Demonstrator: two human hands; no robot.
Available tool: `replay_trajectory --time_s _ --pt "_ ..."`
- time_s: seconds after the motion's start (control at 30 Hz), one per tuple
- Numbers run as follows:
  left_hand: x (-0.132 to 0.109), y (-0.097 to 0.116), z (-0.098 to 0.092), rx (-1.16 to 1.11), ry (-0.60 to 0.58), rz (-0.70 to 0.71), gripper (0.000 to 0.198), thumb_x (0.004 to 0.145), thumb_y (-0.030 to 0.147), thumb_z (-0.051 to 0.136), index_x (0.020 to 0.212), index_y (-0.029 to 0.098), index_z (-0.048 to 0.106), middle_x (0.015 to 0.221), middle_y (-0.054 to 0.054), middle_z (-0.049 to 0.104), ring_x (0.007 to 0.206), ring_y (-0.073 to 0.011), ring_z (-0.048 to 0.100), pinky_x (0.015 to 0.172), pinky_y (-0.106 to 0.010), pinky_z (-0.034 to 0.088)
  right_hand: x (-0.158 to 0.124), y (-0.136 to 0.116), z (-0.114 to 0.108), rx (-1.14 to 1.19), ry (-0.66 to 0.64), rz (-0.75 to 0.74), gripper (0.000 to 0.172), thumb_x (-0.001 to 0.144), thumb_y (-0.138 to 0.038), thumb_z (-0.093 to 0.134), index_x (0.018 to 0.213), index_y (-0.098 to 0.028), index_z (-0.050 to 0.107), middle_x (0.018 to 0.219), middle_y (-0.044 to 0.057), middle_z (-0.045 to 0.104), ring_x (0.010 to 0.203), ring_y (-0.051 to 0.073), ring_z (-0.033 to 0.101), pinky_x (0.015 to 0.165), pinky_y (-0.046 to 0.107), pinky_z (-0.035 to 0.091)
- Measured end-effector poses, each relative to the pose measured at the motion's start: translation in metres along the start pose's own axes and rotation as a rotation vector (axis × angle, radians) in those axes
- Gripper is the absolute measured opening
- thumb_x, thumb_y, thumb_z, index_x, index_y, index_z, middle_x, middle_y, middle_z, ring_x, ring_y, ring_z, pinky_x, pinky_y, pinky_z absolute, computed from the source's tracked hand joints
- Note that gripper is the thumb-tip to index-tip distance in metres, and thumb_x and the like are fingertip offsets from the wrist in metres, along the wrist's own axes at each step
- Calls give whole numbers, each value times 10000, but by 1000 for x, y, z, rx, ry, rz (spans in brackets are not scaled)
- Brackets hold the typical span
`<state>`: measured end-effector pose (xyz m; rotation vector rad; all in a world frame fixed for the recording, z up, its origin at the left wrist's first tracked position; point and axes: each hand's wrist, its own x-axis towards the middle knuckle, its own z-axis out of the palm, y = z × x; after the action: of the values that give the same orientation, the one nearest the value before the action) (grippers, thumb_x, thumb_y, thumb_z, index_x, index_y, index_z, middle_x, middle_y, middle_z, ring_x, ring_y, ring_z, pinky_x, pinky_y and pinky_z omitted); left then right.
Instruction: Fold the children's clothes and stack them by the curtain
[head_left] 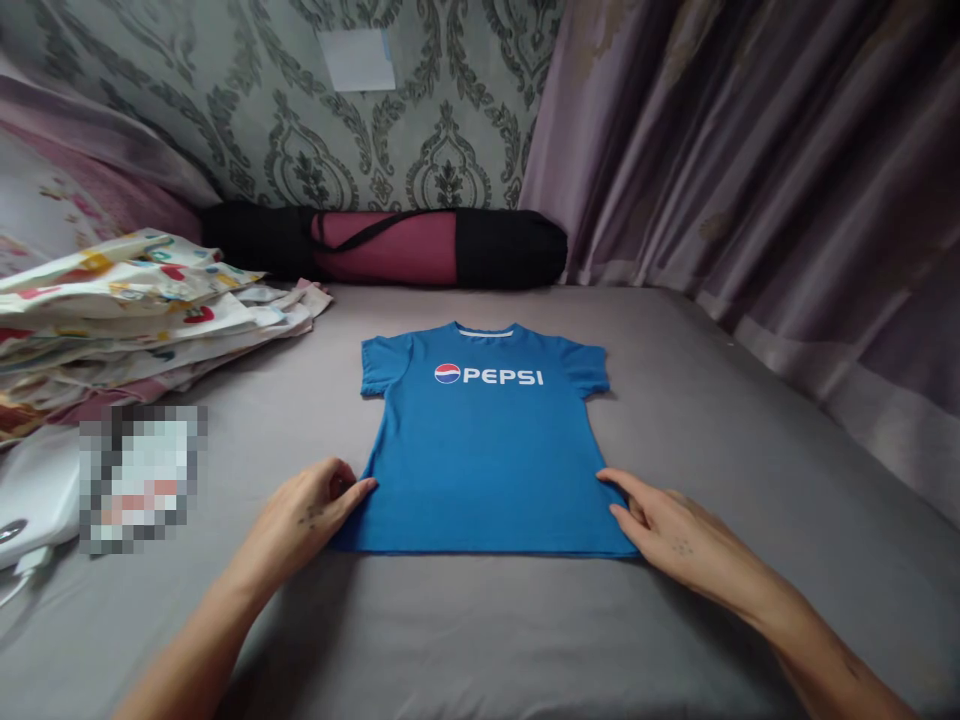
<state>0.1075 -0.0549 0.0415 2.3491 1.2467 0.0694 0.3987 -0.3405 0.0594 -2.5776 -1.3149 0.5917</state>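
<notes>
The blue T-shirt lies flat, print side up, on the grey sheet, its hem towards the person. At the shirt's lower left edge, the left hand rests its thumb on the fabric, fingers curled at the border; whether it pinches the cloth I cannot tell. At the lower right edge, the right hand touches with thumb and forefinger slightly parted, and its hold is equally unclear. Uneven tugging from the two sides could skew the shirt or wrinkle its smooth front. Fingers catching just the upper layer might leave the back layer behind, misaligning the hem. A wide sweep left of the shirt could bump the white device or drag its cable.
</notes>
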Motion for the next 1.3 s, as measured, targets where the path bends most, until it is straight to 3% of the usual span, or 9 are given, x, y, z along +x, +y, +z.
replay_trajectory --time_s 0.3,0.43,0.57,0.67,0.73,0.87,1.07,1.17,1.3 --pt "3 -26 2 -186 -8 -39 428 750 648 449 836 239 541 580 23 592 511 -166 527 501 -264 388 -7 10 -3 -62 2 -5 441 916 -388 401 1336 -336 526 813 32 686 721 218 653 619 299 461" --pt "8 -34 -4 -54 22 55 383 786 634 470 858 264 536 617 19 609 545 -185 560 531 -285 413 -1 2 -17 -114 -19 -52 329 916 -338 431 1164 -341 647 962 49 715 886 245 670 724 330 488" --pt "23 9 9 -15 136 411 297 886 513 400 915 275 575 865 -50 674 788 -217 640 721 -329 498 32 -38 -6 -81 126 -267 408 981 -279 300 1182 -230 651 1147 99 674 1067 224 617 951 362 445" --pt "44 48 36 -56 86 738 385 941 399 328 1203 244 564 1254 -109 615 1181 -228 563 981 -360 463 64 -72 16 -98 107 -510 504 989 -356 333 1450 -165 407 1510 109 388 1406 238 306 1155 416 236" --pt "61 60 54 27 76 805 470 959 393 296 1326 190 508 1420 -129 498 1358 -253 408 1089 -420 380 81 -85 28 -115 30 -591 572 992 -415 319 1501 -153 303 1581 102 230 1461 242 152 1187 457 127" --pt "88 47 73 243 116 637 657 936 561 338 1431 136 417 1515 -170 356 1417 -323 292 1133 -525 276 109 -74 35 -127 33 -523 592 995 -485 266 1515 -205 269 1598 92 158 1470 264 86 1175 525 73" --pt "88 15 68 412 214 533 713 948 606 235 1468 137 368 1531 -143 335 1422 -284 293 1160 -469 212 129 -28 28 -186 205 -277 631 991 -501 245 1511 -146 284 1583 118 197 1460 277 149 1177 480 116" --pt "85 28 52 489 189 554 686 940 618 260 1394 152 477 1452 -152 461 1356 -308 399 1119 -478 263 131 -26 23 -217 221 -289 620 989 -484 269 1492 -127 332 1564 140 262 1439 300 218 1164 468 166" --pt "103 70 23 562 76 482 575 974 535 232 977 164 671 1009 -138 683 989 -298 629 898 -435 430 147 -41 11 -222 266 -267 535 999 -419 248 1336 -130 546 1427 162 480 1319 278 425 1113 410 264"
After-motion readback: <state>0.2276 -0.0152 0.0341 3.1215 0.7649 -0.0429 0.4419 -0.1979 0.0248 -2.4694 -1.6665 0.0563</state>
